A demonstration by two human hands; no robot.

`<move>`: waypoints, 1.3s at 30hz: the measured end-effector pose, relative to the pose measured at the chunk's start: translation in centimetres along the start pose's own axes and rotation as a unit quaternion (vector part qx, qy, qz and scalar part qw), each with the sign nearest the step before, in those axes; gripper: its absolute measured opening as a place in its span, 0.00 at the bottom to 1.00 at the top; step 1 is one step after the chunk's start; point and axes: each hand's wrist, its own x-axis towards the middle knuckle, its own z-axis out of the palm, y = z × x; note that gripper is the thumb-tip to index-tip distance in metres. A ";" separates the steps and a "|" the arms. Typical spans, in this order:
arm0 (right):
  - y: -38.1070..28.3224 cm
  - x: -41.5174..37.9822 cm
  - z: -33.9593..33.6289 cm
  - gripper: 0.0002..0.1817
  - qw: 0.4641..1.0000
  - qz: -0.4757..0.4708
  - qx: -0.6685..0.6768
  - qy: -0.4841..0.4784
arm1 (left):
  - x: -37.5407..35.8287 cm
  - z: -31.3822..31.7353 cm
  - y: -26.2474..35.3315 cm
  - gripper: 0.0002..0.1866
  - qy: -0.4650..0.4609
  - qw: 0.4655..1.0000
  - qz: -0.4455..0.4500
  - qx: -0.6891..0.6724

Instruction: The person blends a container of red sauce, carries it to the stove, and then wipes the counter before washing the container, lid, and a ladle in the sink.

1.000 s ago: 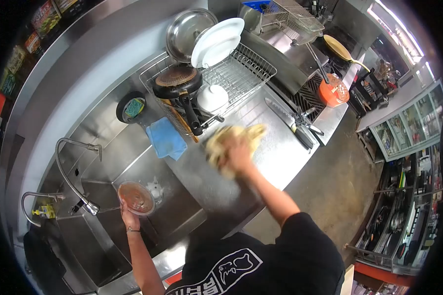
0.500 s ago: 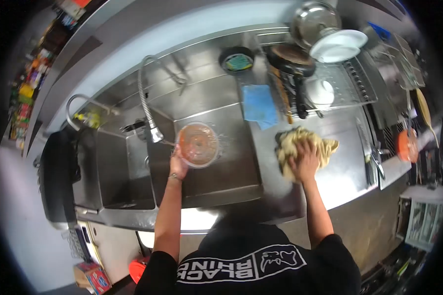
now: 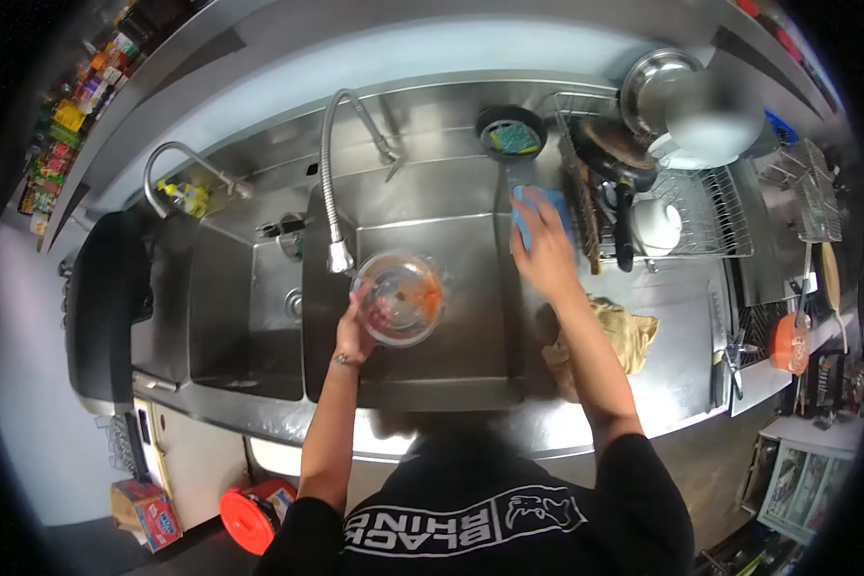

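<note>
My left hand [image 3: 355, 331] grips the rim of a clear round bowl [image 3: 400, 300] over the right sink basin. Orange residue shows in the bowl, which sits just below the spray faucet head [image 3: 340, 257]. On the counter right of the basin, my right hand [image 3: 547, 252] has its fingers over a blue cloth [image 3: 559, 213], partly covering it. A crumpled yellow cloth [image 3: 624, 338] lies beneath and beside my right forearm.
A dark round pan [image 3: 512, 132] with a green-yellow sponge in it stands behind the blue cloth. To the right, a wire dish rack [image 3: 710, 206] holds a frying pan, a white cup and other dishes. A second faucet [image 3: 178, 149] arches over the left basin [image 3: 250, 322].
My right hand has left the yellow cloth and moved forward and left onto the blue cloth. My left hand still holds the bowl, now tilted differently. The view has shifted.
</note>
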 end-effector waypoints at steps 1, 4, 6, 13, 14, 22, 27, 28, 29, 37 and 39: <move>1.7 2.7 1.3 0.20 0.999 0.011 -0.007 0.032 | -0.1 -0.2 0.0 0.31 -0.016 1.000 0.019 0.002; 6.7 10.5 4.6 0.19 0.994 0.106 0.008 0.016 | 0.3 -0.3 0.5 0.29 -0.038 0.998 0.048 0.033; 9.9 13.5 7.8 0.19 0.994 0.103 -0.008 0.020 | 0.0 0.0 1.2 0.25 -0.030 0.987 0.085 0.135; 13.7 17.5 13.5 0.32 0.897 0.280 -0.241 -0.242 | 1.0 2.0 2.1 0.20 -0.007 0.938 0.125 0.324; 13.4 17.7 13.2 0.29 0.900 0.276 -0.230 -0.246 | 1.4 1.5 2.1 0.19 0.011 0.951 0.127 0.282; 6.1 11.7 9.8 0.17 0.914 0.192 0.278 -0.224 | 1.2 1.6 1.0 0.27 0.048 0.997 0.060 0.013; -2.0 -2.4 17.6 0.16 0.936 0.168 0.275 -0.139 | 1.2 4.8 -0.4 0.31 0.054 0.994 0.038 0.086; -2.1 -4.2 19.4 0.16 0.979 0.130 0.157 -0.027 | 0.9 5.2 -0.6 0.32 0.059 0.992 0.036 0.105; -3.5 -5.7 19.7 0.16 0.978 0.130 0.159 -0.027 | 0.5 5.9 -0.6 0.33 0.063 0.990 0.035 0.125; -7.2 -5.8 18.6 0.18 0.951 0.203 0.132 -0.191 | -0.1 4.3 -2.6 0.36 0.151 0.890 0.114 0.416; -8.5 -6.5 18.2 0.16 0.965 0.090 0.161 -0.189 | -0.2 4.9 -2.3 0.35 0.166 0.902 0.122 0.379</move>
